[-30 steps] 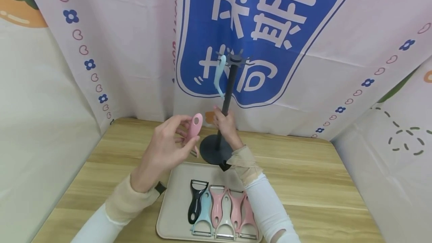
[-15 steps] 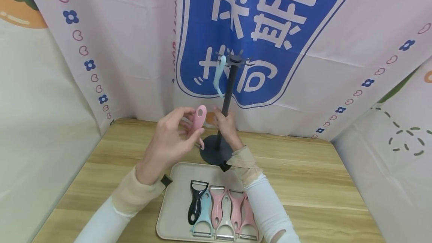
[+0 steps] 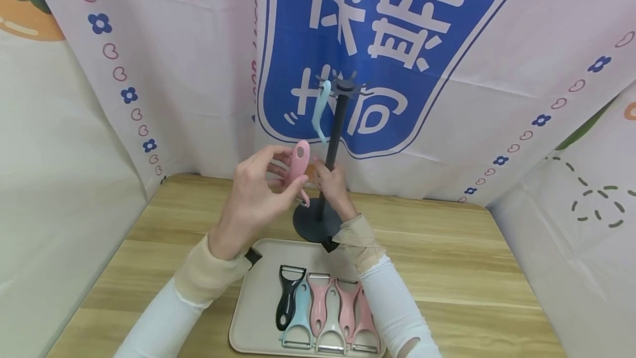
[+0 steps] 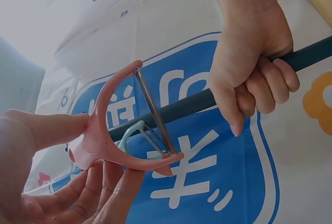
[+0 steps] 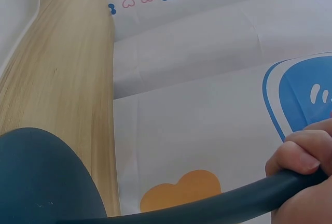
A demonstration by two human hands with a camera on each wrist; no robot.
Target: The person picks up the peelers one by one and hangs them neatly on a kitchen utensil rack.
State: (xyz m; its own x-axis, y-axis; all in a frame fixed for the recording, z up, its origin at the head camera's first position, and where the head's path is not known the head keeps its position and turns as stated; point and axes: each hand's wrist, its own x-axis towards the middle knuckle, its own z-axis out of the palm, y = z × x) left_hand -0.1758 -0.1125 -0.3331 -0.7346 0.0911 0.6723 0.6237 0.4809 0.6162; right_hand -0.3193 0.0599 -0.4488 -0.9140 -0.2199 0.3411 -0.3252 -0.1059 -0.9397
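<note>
My left hand [image 3: 258, 187] pinches a pink peeler [image 3: 298, 163] between thumb and fingers, its holed handle end up and its blade end down. In the left wrist view the peeler's curved fork [image 4: 101, 136] and metal blade [image 4: 153, 107] show clearly. My right hand [image 3: 333, 184] grips the pole of a dark rack [image 3: 336, 131], fingers wrapped round it; the right wrist view shows this hand [image 5: 306, 167] at its right edge. From one hook at the rack's top hangs a light blue peeler [image 3: 320, 109], left of the pole. The pink peeler is apart from the rack.
A beige tray [image 3: 258, 291] lies in front of the rack's round base [image 3: 310, 222]. In it several peelers lie side by side, among them a black peeler [image 3: 287, 297] and a white peeler [image 3: 332, 319]. A printed cloth [image 3: 208, 70] hangs behind the wooden table [image 3: 447, 269].
My left hand has moved up and to the right with the pink peeler, closer to the pole. The right hand keeps its grip, and the hanging peeler stays on its hook.
</note>
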